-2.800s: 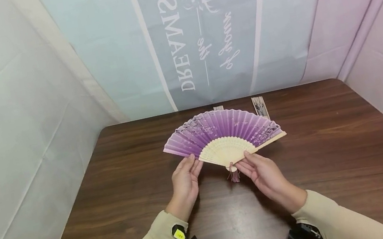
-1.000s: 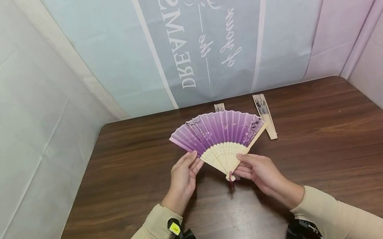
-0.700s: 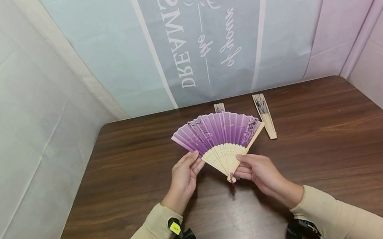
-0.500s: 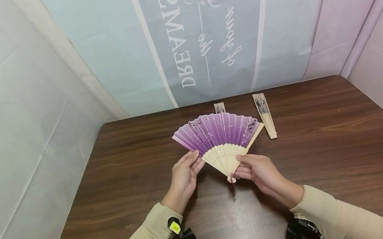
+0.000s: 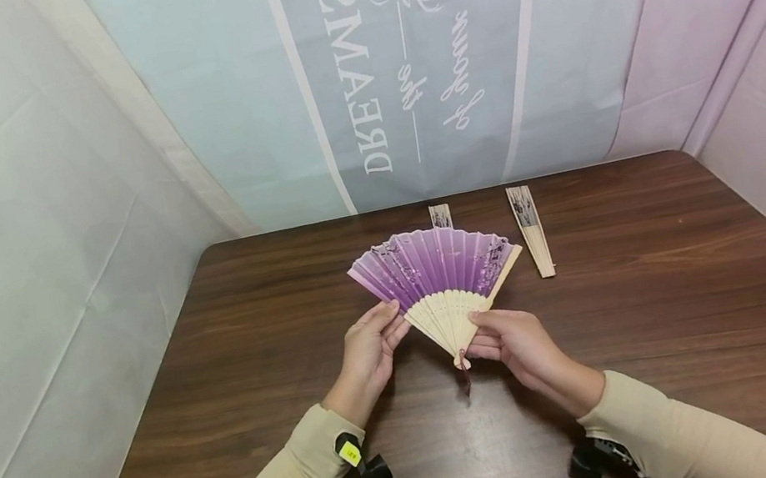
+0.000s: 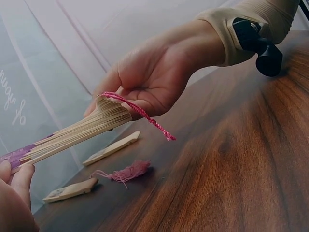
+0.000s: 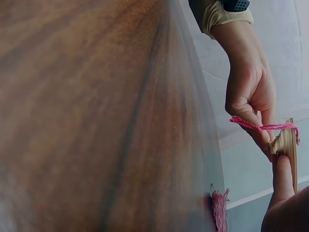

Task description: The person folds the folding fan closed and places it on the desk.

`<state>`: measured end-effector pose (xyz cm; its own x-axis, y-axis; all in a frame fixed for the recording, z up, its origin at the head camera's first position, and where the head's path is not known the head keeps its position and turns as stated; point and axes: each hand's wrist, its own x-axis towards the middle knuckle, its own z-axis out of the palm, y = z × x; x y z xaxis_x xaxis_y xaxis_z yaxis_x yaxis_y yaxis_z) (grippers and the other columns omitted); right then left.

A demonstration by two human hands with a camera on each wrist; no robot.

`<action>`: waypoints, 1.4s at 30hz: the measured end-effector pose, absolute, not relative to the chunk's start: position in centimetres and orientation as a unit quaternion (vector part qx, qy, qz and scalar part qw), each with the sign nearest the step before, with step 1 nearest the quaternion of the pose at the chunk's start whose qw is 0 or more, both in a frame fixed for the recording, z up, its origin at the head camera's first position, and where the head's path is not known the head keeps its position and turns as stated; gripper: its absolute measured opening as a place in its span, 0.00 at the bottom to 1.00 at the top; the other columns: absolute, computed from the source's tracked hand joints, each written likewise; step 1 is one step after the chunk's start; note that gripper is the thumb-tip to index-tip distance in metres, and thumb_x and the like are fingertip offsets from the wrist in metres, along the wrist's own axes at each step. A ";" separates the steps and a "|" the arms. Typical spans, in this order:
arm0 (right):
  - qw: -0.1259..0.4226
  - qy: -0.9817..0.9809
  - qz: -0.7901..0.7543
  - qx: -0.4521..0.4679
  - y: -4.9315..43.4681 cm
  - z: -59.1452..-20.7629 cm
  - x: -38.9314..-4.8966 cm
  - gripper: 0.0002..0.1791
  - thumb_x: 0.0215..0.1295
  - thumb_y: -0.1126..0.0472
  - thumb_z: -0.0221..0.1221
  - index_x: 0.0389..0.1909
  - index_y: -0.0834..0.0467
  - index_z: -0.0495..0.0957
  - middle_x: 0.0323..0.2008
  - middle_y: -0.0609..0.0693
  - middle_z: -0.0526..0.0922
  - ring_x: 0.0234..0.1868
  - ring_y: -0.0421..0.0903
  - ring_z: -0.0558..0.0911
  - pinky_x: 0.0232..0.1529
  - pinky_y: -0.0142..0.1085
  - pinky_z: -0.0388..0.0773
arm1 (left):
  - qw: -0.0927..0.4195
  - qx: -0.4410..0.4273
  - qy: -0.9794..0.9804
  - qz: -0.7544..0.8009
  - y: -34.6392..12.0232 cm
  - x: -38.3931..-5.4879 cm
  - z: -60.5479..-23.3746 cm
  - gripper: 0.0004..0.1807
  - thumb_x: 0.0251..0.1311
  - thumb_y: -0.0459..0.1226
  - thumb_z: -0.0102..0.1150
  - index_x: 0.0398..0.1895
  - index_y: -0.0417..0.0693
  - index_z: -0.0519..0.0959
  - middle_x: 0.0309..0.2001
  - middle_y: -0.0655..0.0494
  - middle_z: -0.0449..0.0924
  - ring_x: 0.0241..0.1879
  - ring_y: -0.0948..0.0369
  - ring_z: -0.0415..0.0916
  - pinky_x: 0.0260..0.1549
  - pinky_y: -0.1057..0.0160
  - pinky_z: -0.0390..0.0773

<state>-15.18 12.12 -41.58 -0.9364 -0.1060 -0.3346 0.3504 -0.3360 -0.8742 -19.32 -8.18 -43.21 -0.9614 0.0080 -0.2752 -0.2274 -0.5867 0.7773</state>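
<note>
A purple folding fan (image 5: 433, 264) with pale slatted ribs is partly spread, held up over the table between both hands. My left hand (image 5: 365, 356) pinches its left edge between thumb and fingers, where cloth meets ribs. Lower down, my right hand (image 5: 522, 342) grips the right side near the pivot, thumb across the ribs. From the pivot hangs a pink cord (image 6: 145, 113); in the left wrist view the ribs (image 6: 82, 128) appear edge-on as a stack. In the right wrist view my right thumb or finger (image 7: 284, 176) presses by the rib ends.
Two folded fans lie toward the back of the brown table (image 5: 666, 293): one at the right (image 5: 530, 231), and another (image 5: 440, 216) mostly hidden behind the purple fan. A pink tassel (image 6: 130, 171) lies by one of them. Fabric walls (image 5: 251, 83) enclose the table's back and sides.
The purple fan has narrowed from a wide spread, its right edge swinging inward and its pivot end dropping slightly. More of the right folded fan shows. Both hands keep their hold.
</note>
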 end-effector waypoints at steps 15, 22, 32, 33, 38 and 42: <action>0.154 0.582 -0.794 0.083 11.8 -42.0 -15.0 0.23 0.74 0.67 0.50 0.62 0.81 0.63 0.32 0.48 0.89 0.34 0.38 0.88 0.43 0.33 0.89 | 0.070 -0.113 0.468 0.874 -8.0 -19.3 -43.6 0.11 0.68 0.24 0.51 0.31 0.44 0.80 0.27 0.56 0.86 0.32 0.64 0.86 0.35 0.69 0.89; 0.157 0.583 -0.793 0.081 11.9 -42.2 -15.0 0.24 0.73 0.69 0.49 0.62 0.83 0.61 0.31 0.49 0.89 0.32 0.38 0.88 0.42 0.33 0.89 | 0.075 -0.110 0.477 0.869 -7.9 -19.3 -43.9 0.12 0.68 0.24 0.52 0.30 0.45 0.81 0.27 0.56 0.86 0.32 0.64 0.86 0.37 0.67 0.89; 0.162 0.593 -0.785 0.077 11.8 -42.2 -15.0 0.22 0.72 0.69 0.50 0.59 0.83 0.64 0.32 0.52 0.90 0.32 0.39 0.88 0.42 0.34 0.89 | 0.085 -0.115 0.499 0.855 -8.0 -19.4 -43.8 0.07 0.68 0.25 0.52 0.45 0.30 0.76 0.27 0.57 0.86 0.32 0.65 0.85 0.37 0.68 0.89; 0.162 0.594 -0.784 0.076 11.8 -42.2 -14.9 0.22 0.72 0.69 0.50 0.59 0.83 0.64 0.32 0.53 0.90 0.32 0.39 0.88 0.42 0.34 0.89 | 0.086 -0.117 0.498 0.855 -8.0 -19.4 -43.8 0.06 0.68 0.25 0.52 0.44 0.32 0.76 0.27 0.57 0.86 0.32 0.65 0.85 0.37 0.68 0.89; 0.156 0.591 -0.789 0.058 11.8 -42.6 -15.0 0.23 0.69 0.67 0.55 0.56 0.83 0.68 0.33 0.56 0.89 0.33 0.40 0.89 0.42 0.34 0.89 | 0.093 -0.127 0.493 0.855 -8.0 -19.4 -43.8 0.05 0.67 0.23 0.52 0.37 0.37 0.77 0.26 0.57 0.85 0.31 0.65 0.85 0.37 0.67 0.90; 0.151 0.580 -0.800 0.031 11.8 -42.8 -15.0 0.23 0.66 0.63 0.61 0.51 0.79 0.73 0.33 0.55 0.90 0.34 0.42 0.89 0.41 0.35 0.90 | 0.097 -0.128 0.497 0.853 -8.0 -19.5 -43.7 0.05 0.67 0.24 0.53 0.38 0.37 0.78 0.26 0.57 0.85 0.30 0.65 0.85 0.36 0.67 0.90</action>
<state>-14.96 11.82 -42.82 -0.9523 -0.2059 -0.2254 0.2782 -0.2816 -0.9183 -19.52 -7.99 -43.70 -0.9484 0.0371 -0.3149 -0.2924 -0.4872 0.8229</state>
